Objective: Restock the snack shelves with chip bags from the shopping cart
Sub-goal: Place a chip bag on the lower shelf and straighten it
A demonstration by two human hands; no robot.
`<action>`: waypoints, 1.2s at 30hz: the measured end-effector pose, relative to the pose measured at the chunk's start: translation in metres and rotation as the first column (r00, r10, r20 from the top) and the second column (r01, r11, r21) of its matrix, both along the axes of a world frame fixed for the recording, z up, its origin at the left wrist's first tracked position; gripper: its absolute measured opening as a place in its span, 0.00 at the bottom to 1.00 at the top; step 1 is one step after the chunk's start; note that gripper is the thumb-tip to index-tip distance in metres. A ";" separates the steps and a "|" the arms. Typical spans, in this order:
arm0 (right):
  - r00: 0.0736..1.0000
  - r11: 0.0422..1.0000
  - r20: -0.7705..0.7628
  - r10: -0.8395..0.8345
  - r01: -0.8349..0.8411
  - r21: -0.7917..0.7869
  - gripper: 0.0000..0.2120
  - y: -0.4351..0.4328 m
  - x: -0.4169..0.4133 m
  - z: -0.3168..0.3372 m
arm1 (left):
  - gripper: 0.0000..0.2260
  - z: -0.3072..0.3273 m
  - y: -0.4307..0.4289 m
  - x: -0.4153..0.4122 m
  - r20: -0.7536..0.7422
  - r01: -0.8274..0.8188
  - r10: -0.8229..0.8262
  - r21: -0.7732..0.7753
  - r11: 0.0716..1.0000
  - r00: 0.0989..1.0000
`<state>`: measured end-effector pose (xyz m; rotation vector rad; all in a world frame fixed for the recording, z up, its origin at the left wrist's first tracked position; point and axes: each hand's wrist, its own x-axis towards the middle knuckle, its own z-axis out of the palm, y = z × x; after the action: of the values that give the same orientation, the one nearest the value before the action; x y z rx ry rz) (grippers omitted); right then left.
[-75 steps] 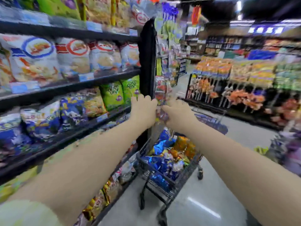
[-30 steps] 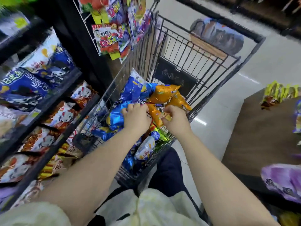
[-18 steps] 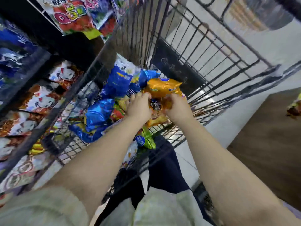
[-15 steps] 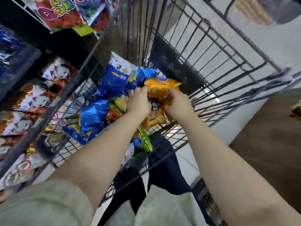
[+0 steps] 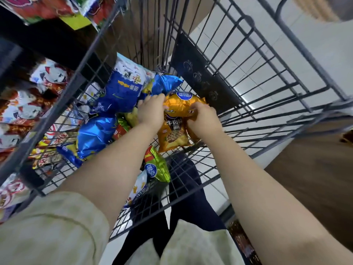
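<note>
Both my hands are down inside the wire shopping cart (image 5: 238, 104). My left hand (image 5: 151, 111) and my right hand (image 5: 203, 119) grip an orange chip bag (image 5: 181, 106) from either side, at the top of the pile. A second orange bag (image 5: 172, 134) lies right under it, between my wrists. Several blue chip bags (image 5: 118, 96) and a green one (image 5: 158, 165) fill the left and near part of the cart. The snack shelves (image 5: 24, 104) stand at the left, stocked with red and white bags.
Hanging snack packets (image 5: 47, 8) dangle from a rack at the top left, over the cart's far corner. A brown wooden surface (image 5: 313, 173) sits at the right. Pale tiled floor (image 5: 313, 44) shows beyond the cart. My dark trouser legs (image 5: 183, 203) stand against the cart's near end.
My hands left the hanging rack and dropped into the cart. They closed on the orange bag, which now sits slightly higher between them; the view has moved closer over the cart.
</note>
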<state>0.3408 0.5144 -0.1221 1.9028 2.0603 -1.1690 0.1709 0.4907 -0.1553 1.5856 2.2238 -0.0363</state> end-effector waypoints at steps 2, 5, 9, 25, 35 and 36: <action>0.999 0.999 -0.039 -0.034 0.034 0.002 0.20 0.000 0.000 0.006 | 0.08 0.001 -0.008 -0.007 0.005 0.038 -0.038 0.014 0.999 0.999; 0.994 0.997 -0.089 -0.070 0.074 0.035 0.19 0.000 0.001 0.018 | 0.09 0.012 -0.024 -0.016 0.038 0.005 -0.007 0.052 0.999 0.999; 0.975 0.981 -0.195 -0.108 0.136 0.141 0.26 -0.006 0.000 0.035 | 0.08 0.040 -0.050 -0.020 0.127 -0.261 0.249 0.087 0.961 0.960; 0.803 0.982 -0.596 0.013 -0.123 -0.144 0.62 -0.083 -0.058 0.091 | 0.08 0.208 -0.113 -0.030 0.618 -0.722 0.579 -0.026 0.691 0.532; 0.773 0.840 -0.402 0.491 -0.297 0.454 0.32 -0.120 -0.072 0.091 | 0.11 0.191 -0.165 -0.030 0.573 -0.787 0.722 -0.202 0.583 0.388; 0.759 0.816 -0.383 0.527 -0.326 0.477 0.28 -0.126 -0.073 0.090 | 0.12 0.186 -0.173 -0.031 0.565 -0.788 0.736 -0.226 0.572 0.373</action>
<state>0.2673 0.3885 -0.0320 1.1477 2.9977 -1.2985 0.1404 0.3175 0.0303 0.2916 2.1628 0.7481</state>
